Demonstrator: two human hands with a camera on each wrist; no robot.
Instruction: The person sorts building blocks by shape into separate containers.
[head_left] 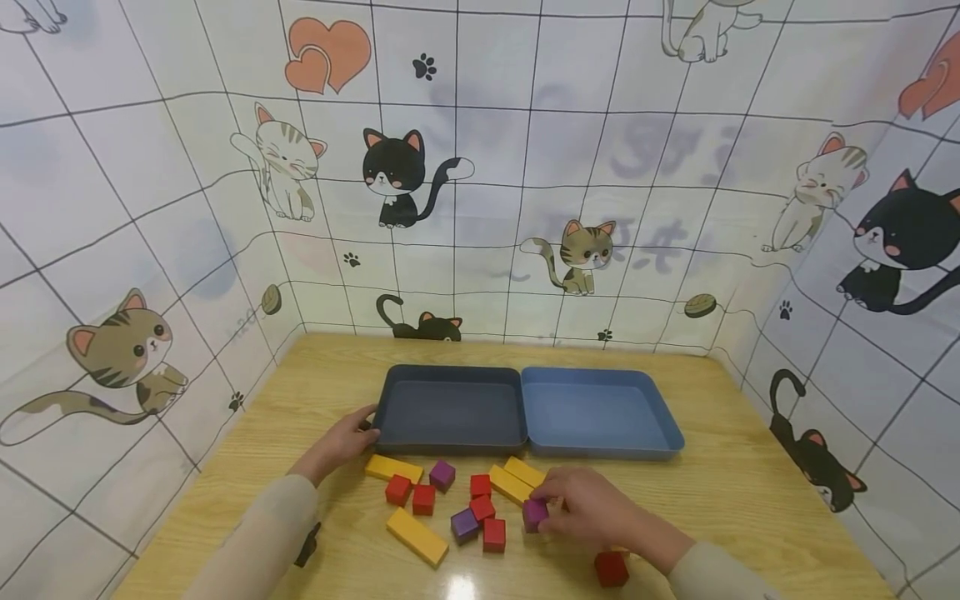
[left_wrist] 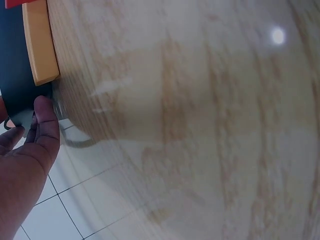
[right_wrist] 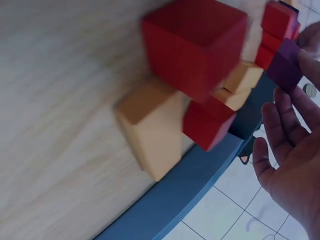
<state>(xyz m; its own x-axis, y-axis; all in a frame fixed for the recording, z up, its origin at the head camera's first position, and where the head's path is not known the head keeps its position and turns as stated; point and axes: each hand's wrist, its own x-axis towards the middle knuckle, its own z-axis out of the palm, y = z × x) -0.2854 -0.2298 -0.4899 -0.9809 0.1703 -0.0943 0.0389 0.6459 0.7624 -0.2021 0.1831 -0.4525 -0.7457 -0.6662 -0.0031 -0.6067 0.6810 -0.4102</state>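
My right hand pinches a purple cube between thumb and fingertips, at the right side of the scattered blocks. In the right wrist view the same purple cube shows between the fingers, the other fingers spread below it. My left hand grips the near left corner of a dark grey tray. Seen from the left wrist, the thumb and fingers lie at that tray corner, beside a yellow block.
A blue tray adjoins the dark one on its right. Before them on the wooden table lie several red cubes, yellow bars and more purple cubes. One red cube sits below my right wrist. Cat-printed sheeting surrounds the table.
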